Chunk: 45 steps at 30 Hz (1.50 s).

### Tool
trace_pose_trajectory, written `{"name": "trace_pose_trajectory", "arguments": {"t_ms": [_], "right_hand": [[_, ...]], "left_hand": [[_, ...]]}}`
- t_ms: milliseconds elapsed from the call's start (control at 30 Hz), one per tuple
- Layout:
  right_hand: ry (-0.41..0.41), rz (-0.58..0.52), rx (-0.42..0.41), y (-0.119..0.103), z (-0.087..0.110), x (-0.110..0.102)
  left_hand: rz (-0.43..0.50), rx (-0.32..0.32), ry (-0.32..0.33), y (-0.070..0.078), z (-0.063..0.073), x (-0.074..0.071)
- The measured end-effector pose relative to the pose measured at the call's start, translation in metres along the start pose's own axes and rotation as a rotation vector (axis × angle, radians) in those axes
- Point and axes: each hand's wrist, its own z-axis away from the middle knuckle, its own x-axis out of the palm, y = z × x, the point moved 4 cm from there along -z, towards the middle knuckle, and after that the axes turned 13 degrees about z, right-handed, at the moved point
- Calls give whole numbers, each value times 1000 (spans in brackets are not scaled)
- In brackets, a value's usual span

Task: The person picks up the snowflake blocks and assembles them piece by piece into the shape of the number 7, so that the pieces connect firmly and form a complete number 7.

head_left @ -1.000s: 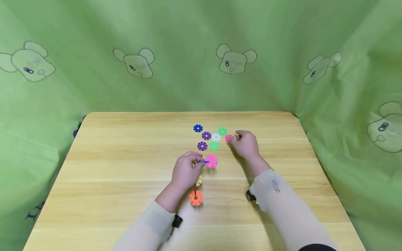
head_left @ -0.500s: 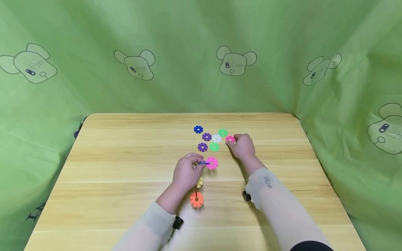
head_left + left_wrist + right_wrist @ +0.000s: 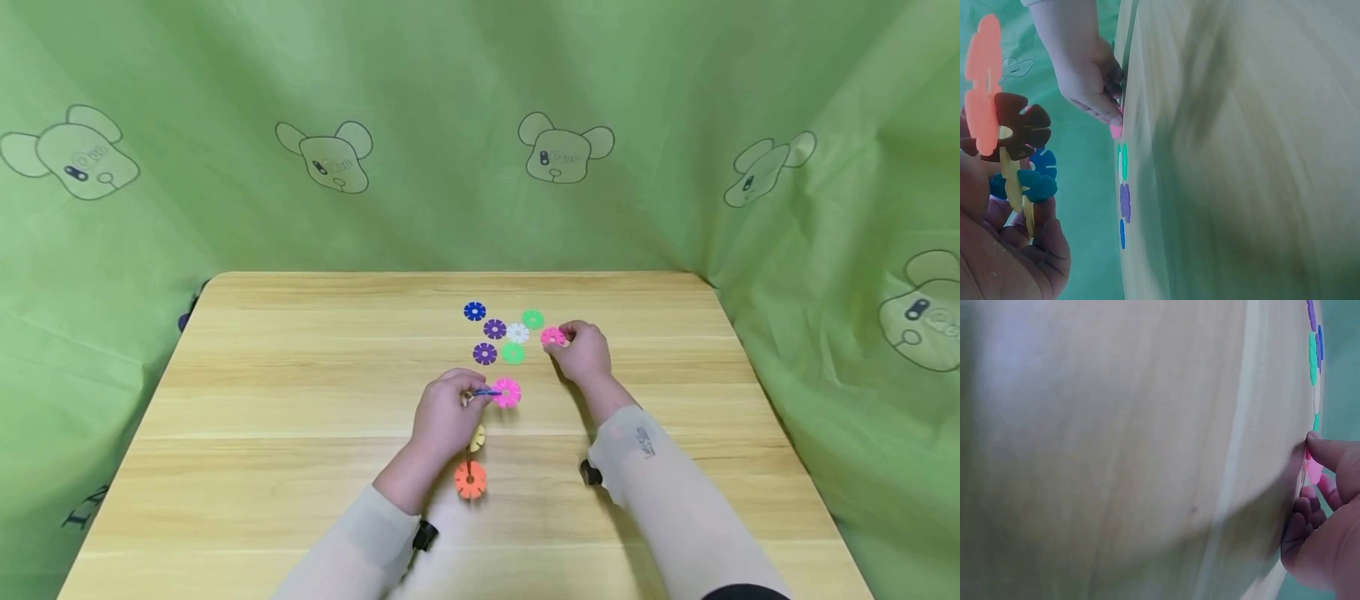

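My left hand [image 3: 442,417] pinches a chain of interlocked notched plastic discs above the table. A pink disc [image 3: 513,398] sticks out at its far end and an orange disc [image 3: 478,488] at its near end. Between them, the left wrist view shows a brown disc [image 3: 1036,120], yellow discs, a teal disc [image 3: 1041,187] and a blue disc [image 3: 1044,167]. Farther right, my right hand [image 3: 587,353] pinches a loose pink disc [image 3: 553,334] between thumb and index finger. In the right wrist view this pink disc [image 3: 1314,470] is partly hidden by the fingers.
Several loose discs lie left of my right hand: a green disc [image 3: 533,313], a white disc [image 3: 517,340], another green disc [image 3: 513,361], purple discs and a dark blue disc [image 3: 475,304]. The wooden table [image 3: 262,400] ends at a green curtain [image 3: 450,208].
My right hand has come in around the loose pink disc and now pinches it, tilting it slightly. The left hand and its chain have stayed nearly still.
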Motion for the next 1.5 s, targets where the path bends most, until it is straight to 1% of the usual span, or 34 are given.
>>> {"name": "trace_pose_trajectory", "arguments": {"t_ms": [133,300,533,700,767,1000,1067,1200,1333,1500], "right_hand": [[18,-60,2,1,4,-2],[39,-98,-19,3,14,-5],[54,-179,-57,4,26,-12],[36,-269,-116,-1,41,-20],[30,-294,-152,-5,48,-24],[34,-264,-231,-18,74,-33],[37,-274,-257,-21,81,-35],[42,-299,-296,-27,94,-38],[34,-302,-311,-32,102,-39],[33,-322,-342,-37,108,-41]], "left_hand": [[12,10,8,0,-1,0],[39,29,21,1,-1,0],[42,27,25,1,-2,0],[66,39,34,0,-3,0],[78,37,36,-1,-3,0],[84,21,43,-1,-3,0],[79,11,42,-2,-4,0],[62,10,41,-2,-4,1],[54,7,40,-2,-3,1],[53,3,38,-3,-3,2]]}}
